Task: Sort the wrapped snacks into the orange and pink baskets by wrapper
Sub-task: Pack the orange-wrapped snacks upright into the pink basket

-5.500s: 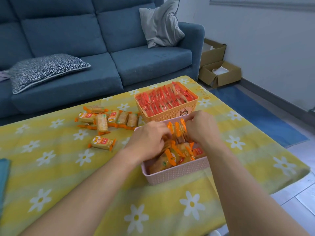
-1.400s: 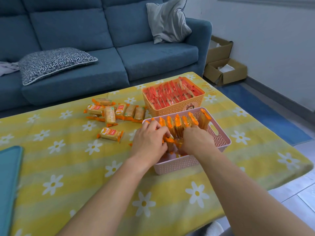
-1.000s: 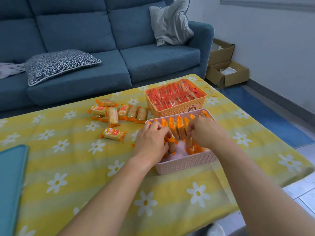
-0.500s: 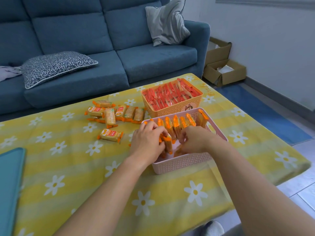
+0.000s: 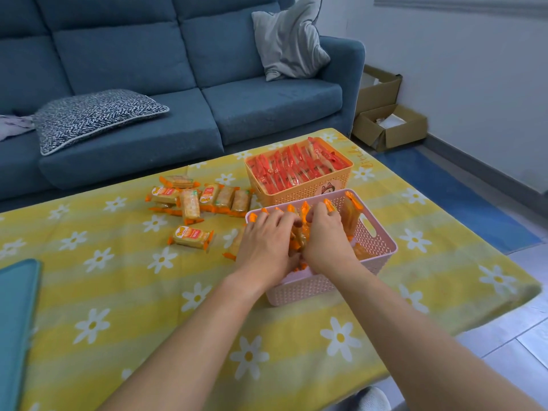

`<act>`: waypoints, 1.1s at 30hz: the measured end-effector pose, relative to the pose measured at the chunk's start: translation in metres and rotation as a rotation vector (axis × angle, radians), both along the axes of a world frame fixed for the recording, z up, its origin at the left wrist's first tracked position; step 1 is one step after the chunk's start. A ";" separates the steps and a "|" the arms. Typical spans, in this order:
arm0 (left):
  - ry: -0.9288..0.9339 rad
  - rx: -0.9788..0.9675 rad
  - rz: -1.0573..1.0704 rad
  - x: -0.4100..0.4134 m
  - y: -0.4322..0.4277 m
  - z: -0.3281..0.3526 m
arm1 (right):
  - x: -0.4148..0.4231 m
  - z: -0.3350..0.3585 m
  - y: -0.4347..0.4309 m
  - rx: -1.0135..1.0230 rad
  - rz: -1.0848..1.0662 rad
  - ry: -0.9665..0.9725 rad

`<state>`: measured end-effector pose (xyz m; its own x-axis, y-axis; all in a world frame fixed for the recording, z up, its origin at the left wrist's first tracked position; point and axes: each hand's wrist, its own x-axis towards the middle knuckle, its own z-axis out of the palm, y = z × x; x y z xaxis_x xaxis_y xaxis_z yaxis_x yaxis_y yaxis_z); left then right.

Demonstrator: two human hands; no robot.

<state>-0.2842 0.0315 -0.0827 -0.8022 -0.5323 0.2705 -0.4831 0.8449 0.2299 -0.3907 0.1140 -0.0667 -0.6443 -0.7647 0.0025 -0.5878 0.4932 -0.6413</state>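
Observation:
The pink basket [image 5: 376,247] sits near the table's front right and holds orange-wrapped snacks [image 5: 351,213] standing on edge. Both hands are inside it, side by side. My left hand [image 5: 267,244] and my right hand [image 5: 324,235] curl their fingers round the upright packets in the middle of the row. Behind it the orange basket [image 5: 299,194] is packed with red-wrapped snacks [image 5: 296,170]. Several loose orange-wrapped snacks [image 5: 204,200] lie on the cloth to the left, with one [image 5: 191,237] apart and nearer me.
The table carries a yellow cloth with white daisies [image 5: 118,292]. A teal pad [image 5: 16,321] lies at its left edge. A blue sofa [image 5: 178,99] with cushions stands behind. Cardboard boxes [image 5: 388,126] sit on the floor at the right, beside a blue rug.
Both hands have stayed in the pink basket, shifting from its near end toward the far row of upright packets and closing together. The loose snacks have not moved.

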 end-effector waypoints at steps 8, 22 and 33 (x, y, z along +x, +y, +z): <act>-0.047 -0.033 -0.029 -0.006 -0.005 -0.005 | -0.027 0.009 0.008 0.053 0.074 -0.249; 0.015 -0.012 0.022 -0.006 -0.003 -0.008 | -0.052 0.012 0.021 0.640 0.152 0.039; 0.014 0.005 0.023 -0.006 -0.004 -0.009 | -0.070 0.040 0.037 0.185 -0.016 -0.178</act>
<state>-0.2901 0.0279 -0.0914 -0.7856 -0.5523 0.2789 -0.4993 0.8322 0.2412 -0.4604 0.1506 -0.0269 -0.6340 -0.7313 -0.2516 -0.4646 0.6202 -0.6320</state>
